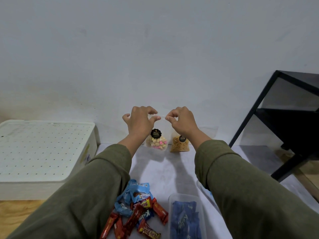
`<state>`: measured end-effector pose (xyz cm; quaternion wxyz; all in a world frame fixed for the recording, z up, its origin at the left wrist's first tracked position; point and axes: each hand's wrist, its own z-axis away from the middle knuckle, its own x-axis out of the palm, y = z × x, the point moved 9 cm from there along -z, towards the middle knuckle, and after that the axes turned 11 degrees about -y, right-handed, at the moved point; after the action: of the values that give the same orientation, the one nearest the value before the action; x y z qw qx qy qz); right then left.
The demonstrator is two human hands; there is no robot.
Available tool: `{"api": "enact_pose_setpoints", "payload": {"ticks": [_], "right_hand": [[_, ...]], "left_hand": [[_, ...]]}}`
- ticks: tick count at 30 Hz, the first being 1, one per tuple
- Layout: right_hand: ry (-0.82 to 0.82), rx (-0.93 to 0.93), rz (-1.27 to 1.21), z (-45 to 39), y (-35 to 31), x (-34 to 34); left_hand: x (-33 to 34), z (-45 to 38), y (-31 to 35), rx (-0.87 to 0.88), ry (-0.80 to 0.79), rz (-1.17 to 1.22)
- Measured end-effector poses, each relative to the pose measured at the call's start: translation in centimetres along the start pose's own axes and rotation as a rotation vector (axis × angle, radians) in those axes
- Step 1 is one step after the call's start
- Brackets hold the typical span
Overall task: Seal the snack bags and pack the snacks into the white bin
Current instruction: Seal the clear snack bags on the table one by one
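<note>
Left hand (140, 119) and right hand (179, 118) pinch biscuit bag (156, 141) top, sealing; chip bag (179, 144), bars (138, 216) unpacked; bin (43, 152) lidded.

A black metal shelf frame (283, 121) stands to my right against the pale wall (155, 49), its lower legs resting on the wooden floor (309, 171). A light grey sheet (165, 171) covers the work surface in front of me. A strip of the same wooden floor shows at the lower left.
</note>
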<state>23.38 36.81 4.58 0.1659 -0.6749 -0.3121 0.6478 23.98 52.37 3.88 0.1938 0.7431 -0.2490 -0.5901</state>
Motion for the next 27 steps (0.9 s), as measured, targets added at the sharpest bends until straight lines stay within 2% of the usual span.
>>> {"api": "enact_pose_setpoints", "payload": {"ticks": [4,6,9,12,17,20,27], "right_hand": [[0.058,0.032,-0.021,0.2,0.5,-0.1],[0.077,0.035,-0.031,0.2,0.7,-0.3],[0.093,0.026,-0.04,0.3,1.0,-0.4],[0.086,0.021,-0.044,0.4,1.5,-0.4],[0.015,0.028,-0.042,0.8,2.2,-0.2],[-0.009,0.056,-0.1,0.9,2.9,-0.1],[0.006,0.094,-0.185,0.4,3.3,0.1]], "left_hand": [[0.7,0.3,-0.8,-0.182,-0.027,-0.086],[1.3,0.4,-1.1,-0.238,-0.067,-0.036],[2.5,0.1,-1.3,-0.264,-0.14,0.16],[4.0,-0.3,-1.4,-0.296,-0.216,0.472],[5.7,0.0,-2.1,-0.424,-0.259,0.881],[5.7,0.1,-1.9,-0.41,-0.256,0.903],[4.6,0.1,-0.9,-0.316,-0.246,0.78]]}}
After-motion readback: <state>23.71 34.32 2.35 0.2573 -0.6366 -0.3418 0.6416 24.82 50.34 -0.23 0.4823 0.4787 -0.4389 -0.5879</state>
